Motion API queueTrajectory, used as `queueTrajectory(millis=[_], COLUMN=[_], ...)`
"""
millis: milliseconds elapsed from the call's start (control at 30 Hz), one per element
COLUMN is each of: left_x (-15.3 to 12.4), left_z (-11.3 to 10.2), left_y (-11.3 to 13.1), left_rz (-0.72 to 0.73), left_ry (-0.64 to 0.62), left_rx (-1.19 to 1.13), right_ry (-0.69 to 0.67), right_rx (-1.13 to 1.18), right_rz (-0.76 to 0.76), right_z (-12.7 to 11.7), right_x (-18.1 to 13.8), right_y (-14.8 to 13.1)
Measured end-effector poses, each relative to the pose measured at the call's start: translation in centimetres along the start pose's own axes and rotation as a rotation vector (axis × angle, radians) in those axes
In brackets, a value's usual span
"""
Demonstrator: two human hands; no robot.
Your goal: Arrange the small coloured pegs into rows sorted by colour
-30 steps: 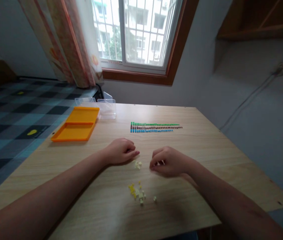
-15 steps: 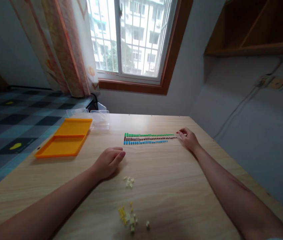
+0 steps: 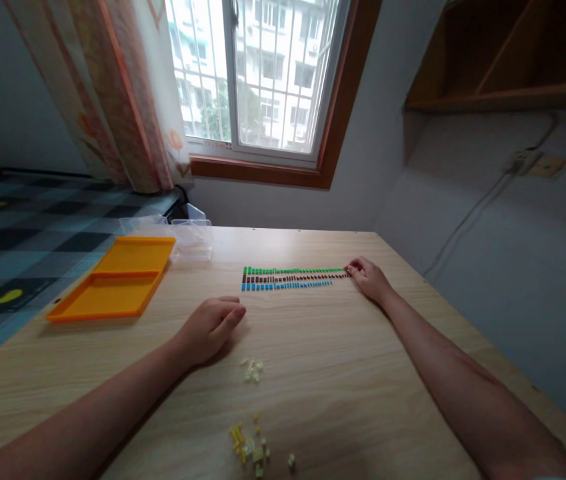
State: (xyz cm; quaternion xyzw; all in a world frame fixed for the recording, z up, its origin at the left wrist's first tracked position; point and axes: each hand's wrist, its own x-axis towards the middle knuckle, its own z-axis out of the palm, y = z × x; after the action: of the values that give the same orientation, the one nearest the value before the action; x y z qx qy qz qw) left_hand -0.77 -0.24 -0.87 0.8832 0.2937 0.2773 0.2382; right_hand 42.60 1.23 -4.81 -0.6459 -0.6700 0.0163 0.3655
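Note:
Three rows of tiny blocks run side by side across the far part of the table: a green row [image 3: 283, 271], a dark brown row [image 3: 290, 278] and a blue row [image 3: 287, 285]. At the right end of the green and brown rows is my right hand [image 3: 370, 279], thumb and forefinger pinched together; a small dark reddish spot shows at the fingertips, too small to name. My left hand [image 3: 213, 327] rests on the table left of and nearer than the rows, fingers curled in and nothing visible in it.
Loose cream pieces [image 3: 253, 370] lie in front of my left hand. Closer in is a pile of yellow pieces [image 3: 237, 440] and pale green pieces [image 3: 257, 455]. An opened orange case [image 3: 107, 315] and clear plastic boxes [image 3: 195, 248] stand at the left, beside a bed [image 3: 27, 233].
My right hand has moved slightly left, its fingertips now at the end of the green row. My left hand keeps its pose. The whole view has shifted a little.

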Motion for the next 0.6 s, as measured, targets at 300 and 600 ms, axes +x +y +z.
queueTrajectory(millis=[300,600], left_x=[0.0,0.1], left_z=[-0.1,0.0], left_y=[0.1,0.1], left_rz=[0.009,0.01], left_ry=[-0.023,-0.026], left_rx=[0.005,-0.004], right_ry=[0.098,0.112], right_rx=[-0.093,-0.144], right_rz=[-0.017,-0.06], right_z=[-0.1,0.5], right_x=[0.2,0.7], right_y=[0.7,2.1])
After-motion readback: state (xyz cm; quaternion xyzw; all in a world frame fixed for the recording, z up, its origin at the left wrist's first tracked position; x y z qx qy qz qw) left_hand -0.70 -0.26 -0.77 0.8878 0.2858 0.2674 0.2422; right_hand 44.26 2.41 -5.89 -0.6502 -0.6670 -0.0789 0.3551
